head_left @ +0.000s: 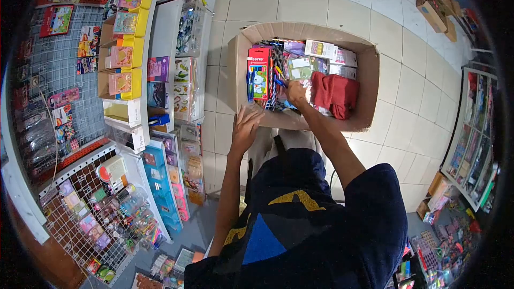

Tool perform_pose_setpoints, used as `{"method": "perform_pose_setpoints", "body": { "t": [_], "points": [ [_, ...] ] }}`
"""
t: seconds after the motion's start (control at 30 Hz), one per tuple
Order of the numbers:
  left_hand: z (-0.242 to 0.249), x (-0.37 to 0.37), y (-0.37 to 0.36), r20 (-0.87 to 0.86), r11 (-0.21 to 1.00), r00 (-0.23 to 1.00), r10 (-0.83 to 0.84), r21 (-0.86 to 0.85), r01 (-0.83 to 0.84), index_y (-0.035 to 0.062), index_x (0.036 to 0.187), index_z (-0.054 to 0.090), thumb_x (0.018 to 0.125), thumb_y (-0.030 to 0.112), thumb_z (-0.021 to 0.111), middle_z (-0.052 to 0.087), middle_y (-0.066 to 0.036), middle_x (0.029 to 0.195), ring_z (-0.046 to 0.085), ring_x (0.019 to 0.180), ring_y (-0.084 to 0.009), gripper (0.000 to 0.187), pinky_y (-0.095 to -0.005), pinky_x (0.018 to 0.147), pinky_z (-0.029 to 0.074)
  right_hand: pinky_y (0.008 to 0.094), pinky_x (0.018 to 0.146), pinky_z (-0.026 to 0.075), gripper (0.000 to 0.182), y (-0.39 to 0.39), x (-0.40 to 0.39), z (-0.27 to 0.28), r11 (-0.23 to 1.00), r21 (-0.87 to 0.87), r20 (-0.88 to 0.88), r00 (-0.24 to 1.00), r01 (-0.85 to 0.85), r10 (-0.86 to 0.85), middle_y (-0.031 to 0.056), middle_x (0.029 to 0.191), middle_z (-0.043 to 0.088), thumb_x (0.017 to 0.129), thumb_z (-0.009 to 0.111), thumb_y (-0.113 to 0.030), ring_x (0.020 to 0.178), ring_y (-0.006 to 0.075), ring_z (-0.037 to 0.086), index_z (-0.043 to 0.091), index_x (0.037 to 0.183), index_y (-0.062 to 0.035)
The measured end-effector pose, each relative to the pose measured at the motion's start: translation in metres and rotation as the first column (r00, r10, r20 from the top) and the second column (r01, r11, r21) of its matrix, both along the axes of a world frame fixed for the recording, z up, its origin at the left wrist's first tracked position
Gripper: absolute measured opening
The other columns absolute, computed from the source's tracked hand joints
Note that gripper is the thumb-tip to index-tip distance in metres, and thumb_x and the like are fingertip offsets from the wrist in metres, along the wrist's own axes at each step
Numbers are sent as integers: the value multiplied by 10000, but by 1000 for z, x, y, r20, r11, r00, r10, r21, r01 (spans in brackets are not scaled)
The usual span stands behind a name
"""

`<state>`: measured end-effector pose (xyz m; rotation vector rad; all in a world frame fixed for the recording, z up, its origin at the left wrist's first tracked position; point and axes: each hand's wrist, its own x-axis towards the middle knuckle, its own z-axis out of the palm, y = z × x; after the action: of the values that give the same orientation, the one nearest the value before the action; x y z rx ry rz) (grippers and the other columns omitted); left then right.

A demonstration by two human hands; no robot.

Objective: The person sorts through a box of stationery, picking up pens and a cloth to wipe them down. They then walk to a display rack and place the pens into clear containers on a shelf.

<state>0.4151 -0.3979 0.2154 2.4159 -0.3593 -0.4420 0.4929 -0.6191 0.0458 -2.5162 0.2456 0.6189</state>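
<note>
from the head view, a person in a dark t-shirt (353,230) leans over an open brown cardboard box (369,88) of stationery, set over a pale tiled floor (249,2). the left hand (246,124) lies with fingers extended and slightly spread against the near left edge of the box. the right hand (296,92) reaches inside, fingers bent down beside a slim blue pen-like item (280,82); whether they pinch it or only touch it, one cannot tell. left of that hand stands a red cardboard packet with a cartoon dog (259,80); to its right, a dark red folded cloth (334,95) lies over other packs, near a small white carton (320,49). with the goods packed so tightly, a quick pull on one slim piece could drag up its neighbours, and hard pressure could bend the soft cardboard edge.
</note>
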Motion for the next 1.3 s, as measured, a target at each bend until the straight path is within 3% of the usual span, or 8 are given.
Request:
{"method": "perform_pose_setpoints", "body": {
  "t": [0.23, 0.4, 0.53, 0.83, 0.93, 0.97, 1.07, 1.3],
  "points": [
    [24, 10, -17, 102, 985, 995, 17, 169, -34, 92, 1144, 610, 888, 149, 523, 578, -96, 1202, 392, 1272, -328, 277, -490, 1079, 229, 358, 569, 472, 353, -27, 16, 43, 875, 458, 58, 978, 153, -202, 126, 554, 591, 802, 665, -352, 551, 198, 603, 672, 750, -3],
    [36, 34, -42, -66, 950, 980, 186, -241, -197, 25, 1155, 576, 884, 134, 569, 587, -161, 1150, 500, 1172, -330, 293, -404, 988, 377, 234, 520, 435, 317, -27, 14, 47, 447, 797, -220, 884, 407, -413, 20, 597, 616, 784, 720, -343, 541, 55, 527, 705, 756, -27],
    [1, 47, -61, -345, 690, 877, 334, -545, -477, -32, 1195, 533, 921, 201, 561, 591, -175, 1139, 590, 1047, -238, 361, -312, 847, 476, 214, 521, 434, 240, -19, 8, 118, 467, 835, -180, 947, 291, -267, 15, 629, 625, 802, 718, -254, 548, 59, 542, 711, 794, -14],
    [15, 63, -60, -664, 407, 686, 297, -562, -720, -45, 1108, 603, 890, 206, 618, 638, -80, 967, 596, 843, -119, 333, -235, 769, 455, 227, 509, 426, 237, -9, -7, 179, 629, 773, -56, 996, 88, -70, 21, 637, 621, 801, 720, -246, 550, 62, 540, 697, 770, -12],
    [15, 63, -50, -270, 659, 873, 407, -575, -485, 30, 1034, 664, 863, 180, 641, 633, -88, 968, 598, 846, -175, 228, -270, 750, 462, 201, 502, 404, 236, -20, -10, 183, 383, 864, -240, 936, 326, -257, -3, 646, 609, 810, 717, -257, 545, 44, 522, 694, 755, -29],
    [15, 63, -46, 148, 838, 919, 366, -482, -256, 100, 943, 705, 789, 137, 685, 621, -66, 947, 577, 871, -217, 160, -321, 764, 442, 181, 513, 397, 216, -27, -10, 188, 350, 832, -352, 897, 430, -266, -21, 660, 600, 825, 704, -247, 566, 31, 517, 693, 745, -47],
    [52, 68, -34, 585, 989, 810, -45, -90, 120, 116, 922, 705, 725, 129, 696, 605, -35, 936, 539, 921, -223, 197, -353, 794, 408, 177, 529, 402, 205, -47, -9, 204, 121, 826, -536, 834, 550, -133, -27, 682, 607, 827, 701, -242, 610, 28, 528, 697, 758, -48],
    [66, 76, -43, 672, 908, 654, -347, 66, 414, 160, 948, 679, 719, 130, 621, 574, 41, 1021, 511, 960, -170, 238, -410, 880, 348, 192, 593, 480, 233, -50, -14, 233, 471, 790, -485, 870, 392, 88, -15, 762, 654, 776, 750, -259, 639, 50, 563, 722, 892, -60]
  ]
}}
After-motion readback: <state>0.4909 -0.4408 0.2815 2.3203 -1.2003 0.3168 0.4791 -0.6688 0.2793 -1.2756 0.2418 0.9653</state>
